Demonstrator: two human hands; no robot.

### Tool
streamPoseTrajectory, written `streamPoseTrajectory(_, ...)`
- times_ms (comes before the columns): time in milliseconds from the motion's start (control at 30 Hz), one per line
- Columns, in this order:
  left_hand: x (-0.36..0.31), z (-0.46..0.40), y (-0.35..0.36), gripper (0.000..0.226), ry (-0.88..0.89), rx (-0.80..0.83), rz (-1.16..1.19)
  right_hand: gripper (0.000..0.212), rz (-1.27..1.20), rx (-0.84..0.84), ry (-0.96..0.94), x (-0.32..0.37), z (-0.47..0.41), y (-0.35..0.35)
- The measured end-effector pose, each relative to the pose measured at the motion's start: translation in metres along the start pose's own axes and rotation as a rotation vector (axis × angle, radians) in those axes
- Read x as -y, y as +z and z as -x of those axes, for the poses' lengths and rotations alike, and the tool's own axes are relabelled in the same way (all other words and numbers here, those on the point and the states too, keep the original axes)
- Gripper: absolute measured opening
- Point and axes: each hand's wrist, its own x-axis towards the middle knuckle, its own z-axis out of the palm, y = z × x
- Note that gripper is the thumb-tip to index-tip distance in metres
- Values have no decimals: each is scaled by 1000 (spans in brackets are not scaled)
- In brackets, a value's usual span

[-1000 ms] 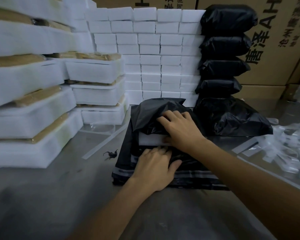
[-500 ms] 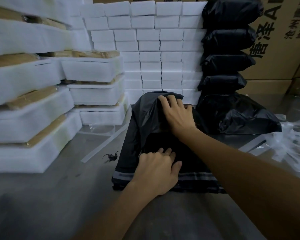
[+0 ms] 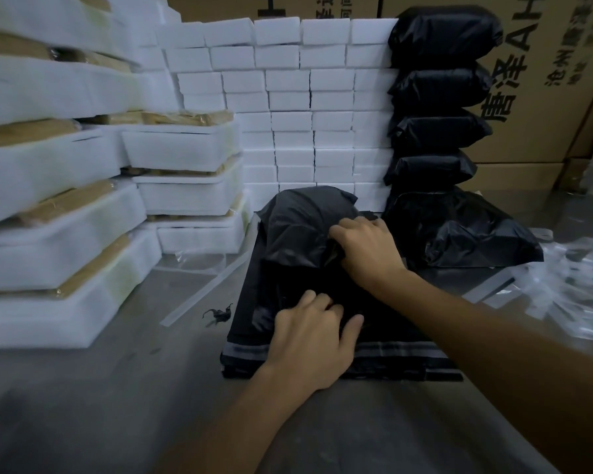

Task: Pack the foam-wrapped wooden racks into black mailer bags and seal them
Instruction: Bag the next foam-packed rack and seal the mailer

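Holding the bag's mouth down near the flat bags (image 3: 322, 360) on the table (image 3: 117, 405), the left hand (image 3: 310, 340) has its grip curled on the black plastic. Keep it pinned. Further right, the right hand (image 3: 367, 251) grips the filled bag (image 3: 305, 230); the rack is hidden inside. Big printed writing on the far right box (image 3: 545, 80) is cut off.

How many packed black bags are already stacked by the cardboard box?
5: four bags in a column against the box, top, second, third, fourth, and a larger crumpled one at the bottom. More may be hidden behind.
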Motion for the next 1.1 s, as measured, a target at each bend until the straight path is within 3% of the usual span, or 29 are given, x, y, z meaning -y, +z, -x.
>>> streamPoseTrajectory(233,-7,-35,-11,42,-188,221,126,42,-350,-51,18,5,33,-5)
streamPoseTrajectory(333,-10,-48,-14,21,-259,185,245,51,-482,-82,44,10,43,-4)
streamPoseTrajectory(533,-14,-51,3,42,-203,196,96,62,-674,-125,109,10,59,0)
streamPoseTrajectory(700,-12,-55,7,51,-180,268,22,59,-664,-117,51,11,63,-4)
streamPoseTrajectory(833,-10,-55,8,55,-164,219,-92,56,-624,-14,45,11,66,-1)
streamPoseTrajectory(933,-7,-52,3,46,-176,126,-37,53,-528,59,71,10,69,3)
streamPoseTrajectory(1033,-5,-40,-10,25,-195,39,33,65,-418,-3,234,4,72,0)
streamPoseTrajectory(1100,-5,-30,-20,30,-162,-106,-33,77,-382,-35,389,-5,73,-2)
